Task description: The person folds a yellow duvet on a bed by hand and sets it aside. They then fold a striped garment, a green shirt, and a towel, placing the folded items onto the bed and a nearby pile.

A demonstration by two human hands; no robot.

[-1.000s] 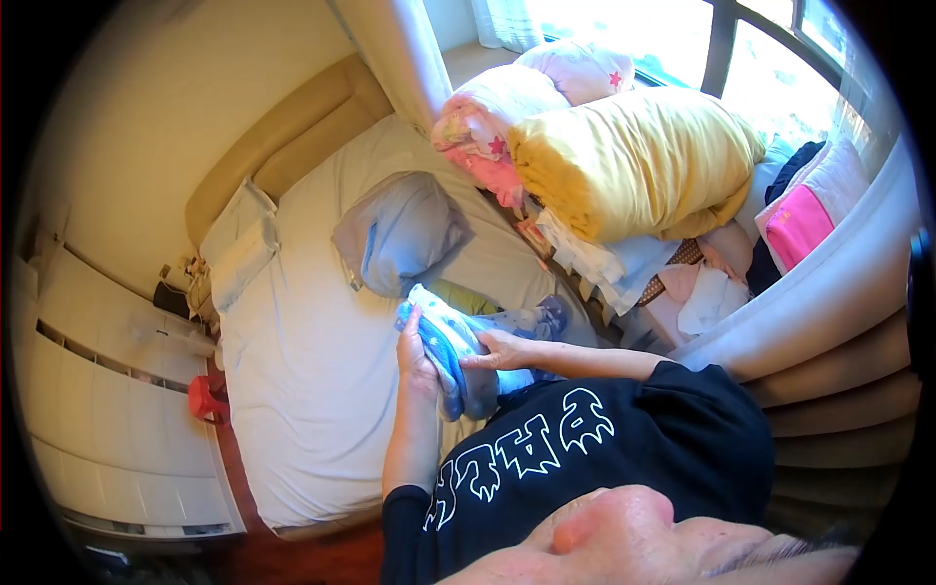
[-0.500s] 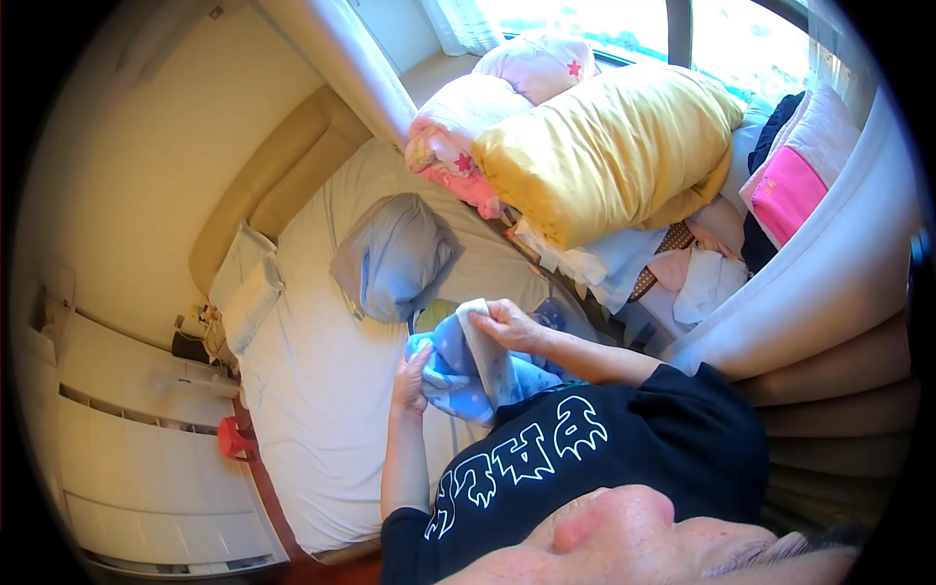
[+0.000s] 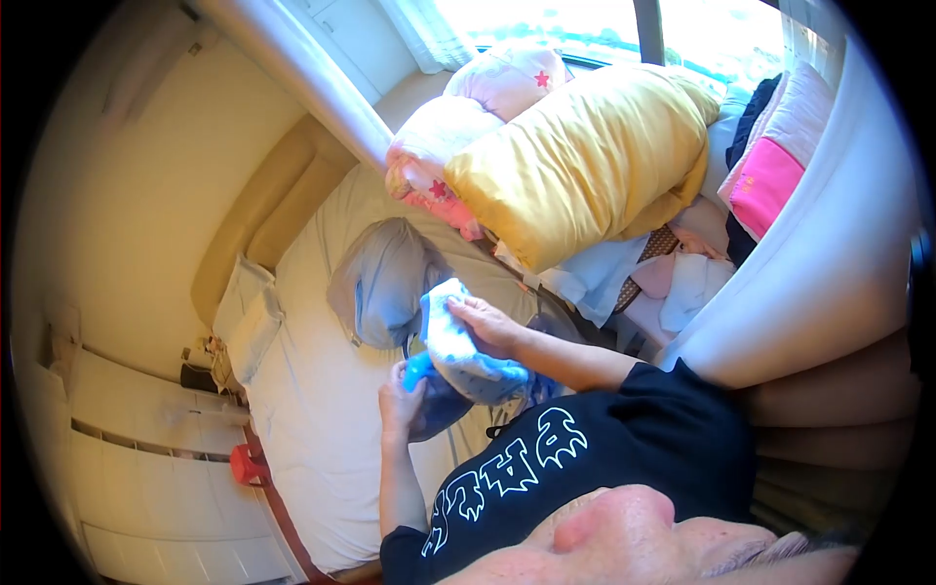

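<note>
A blue and white cloth (image 3: 492,375) hangs between my two hands, in front of the black shirt. My left hand (image 3: 400,395) is closed on a bright blue edge of it, at the lower left. Higher up and to the right, my right hand (image 3: 480,322) pinches the pale top part of the cloth. Beneath the cloth, darker blue fabric shows. Just beyond my hands, a grey-blue bundle (image 3: 390,283) rests on the bed.
The bed (image 3: 312,419) has a white sheet and a pillow (image 3: 249,312) by the headboard. A rolled yellow quilt (image 3: 585,161) lies near the window beside pink bedding (image 3: 439,146). A red object (image 3: 246,465) stands beside the bed.
The cloth's pale part has been raised and pulled left, so more of its white side shows. My right hand has moved left with it. The whole view has shifted slightly.
</note>
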